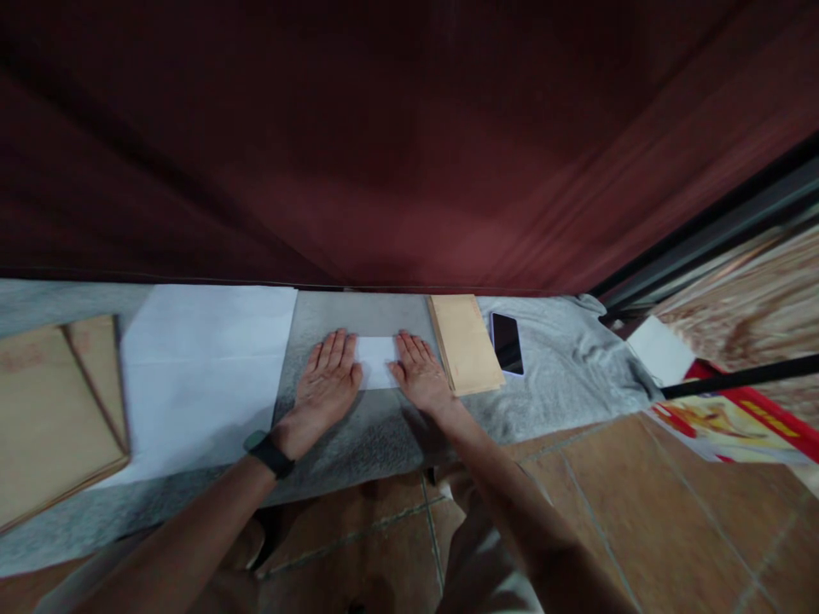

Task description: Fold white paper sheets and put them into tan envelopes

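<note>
Nearest us is the brown tiled floor (576,495), then our forearms, the left wearing a black wristband (269,453). Our left hand (326,382) and right hand (419,373) lie flat, fingers spread, gripping nothing, pressing the two ends of a small white paper (376,362) on the grey cloth (358,443). Just right lie tan envelopes (466,343) and a phone (507,342); left, a large white sheet (205,367). Beyond hangs a dark red curtain (384,145)
</note>
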Motion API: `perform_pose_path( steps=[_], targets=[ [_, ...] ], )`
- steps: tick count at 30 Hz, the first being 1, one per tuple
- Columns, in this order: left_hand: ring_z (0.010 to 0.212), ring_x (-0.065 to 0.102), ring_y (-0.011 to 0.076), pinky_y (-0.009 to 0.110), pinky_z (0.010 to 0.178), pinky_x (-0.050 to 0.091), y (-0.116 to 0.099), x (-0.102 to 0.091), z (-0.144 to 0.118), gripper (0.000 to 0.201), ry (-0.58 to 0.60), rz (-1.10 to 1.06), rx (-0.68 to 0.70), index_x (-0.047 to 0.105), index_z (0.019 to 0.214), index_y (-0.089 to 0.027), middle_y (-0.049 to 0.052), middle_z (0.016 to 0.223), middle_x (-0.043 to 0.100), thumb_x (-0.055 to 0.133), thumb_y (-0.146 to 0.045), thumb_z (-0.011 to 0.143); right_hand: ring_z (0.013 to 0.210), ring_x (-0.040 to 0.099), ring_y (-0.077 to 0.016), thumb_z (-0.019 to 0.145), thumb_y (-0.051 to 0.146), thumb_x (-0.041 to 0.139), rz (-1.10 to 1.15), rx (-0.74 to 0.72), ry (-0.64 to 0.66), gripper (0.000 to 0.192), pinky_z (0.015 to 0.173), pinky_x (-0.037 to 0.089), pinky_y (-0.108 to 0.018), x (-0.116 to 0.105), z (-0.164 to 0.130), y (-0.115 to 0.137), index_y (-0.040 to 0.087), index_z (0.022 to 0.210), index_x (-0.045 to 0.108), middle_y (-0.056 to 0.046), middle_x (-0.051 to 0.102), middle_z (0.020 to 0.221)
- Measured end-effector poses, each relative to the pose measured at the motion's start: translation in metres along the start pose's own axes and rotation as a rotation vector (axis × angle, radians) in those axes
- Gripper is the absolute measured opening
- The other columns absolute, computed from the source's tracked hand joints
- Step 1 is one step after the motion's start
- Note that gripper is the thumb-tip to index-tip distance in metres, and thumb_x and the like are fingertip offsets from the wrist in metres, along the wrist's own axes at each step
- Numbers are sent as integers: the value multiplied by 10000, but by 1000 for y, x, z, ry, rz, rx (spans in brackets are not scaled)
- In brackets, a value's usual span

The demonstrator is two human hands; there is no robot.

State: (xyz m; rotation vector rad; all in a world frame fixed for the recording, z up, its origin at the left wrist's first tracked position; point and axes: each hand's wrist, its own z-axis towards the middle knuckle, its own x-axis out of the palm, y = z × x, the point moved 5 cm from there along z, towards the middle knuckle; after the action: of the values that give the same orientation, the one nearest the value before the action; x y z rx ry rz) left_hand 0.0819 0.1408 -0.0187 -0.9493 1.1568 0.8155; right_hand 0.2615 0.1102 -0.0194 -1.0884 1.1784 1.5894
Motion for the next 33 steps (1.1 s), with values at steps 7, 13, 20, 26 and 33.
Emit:
perform_pose_path(
  steps=[7,13,20,26,33],
  targets=[
    [1545,291,304,494,1271,191,4,-3,-5,638,-48,-32,2,380,1549,-6,214,1638,339,315,-284,979,1535,311,-279,1067,415,432,-7,22,-5,605,1253,278,-447,-2,-3,-3,100,1579,368,-136,348,1646],
    [1549,282,297,501,1270,192,7,-5,-7,647,-48,-56,-27,365,1564,-30,198,1641,341,331,-302,979,1529,323,-285,1067,412,430,-10,27,3,605,1248,291,-455,-3,-3,-5,99,1580,367,-143,343,1646],
    [1551,274,301,507,1271,180,15,-5,-10,660,-36,-61,-58,351,1572,-32,185,1646,336,330,-316,977,1522,336,-290,1064,395,442,-27,29,21,603,1246,296,-451,-5,-4,-6,73,1571,377,-156,358,1637],
    [1561,241,314,539,1267,182,12,-13,-13,640,-115,-33,-17,375,1565,-50,172,1643,346,331,-310,982,1515,347,-293,1060,370,446,-8,40,24,580,1234,314,-468,-9,-4,-7,87,1563,397,-161,380,1627],
    [1572,204,306,534,1278,174,-1,-21,-12,621,-134,14,164,372,1563,-41,181,1645,341,348,-206,965,1514,344,-253,1048,279,439,41,-31,62,528,1245,281,-449,-13,9,3,108,1547,422,-149,391,1627]
  ],
)
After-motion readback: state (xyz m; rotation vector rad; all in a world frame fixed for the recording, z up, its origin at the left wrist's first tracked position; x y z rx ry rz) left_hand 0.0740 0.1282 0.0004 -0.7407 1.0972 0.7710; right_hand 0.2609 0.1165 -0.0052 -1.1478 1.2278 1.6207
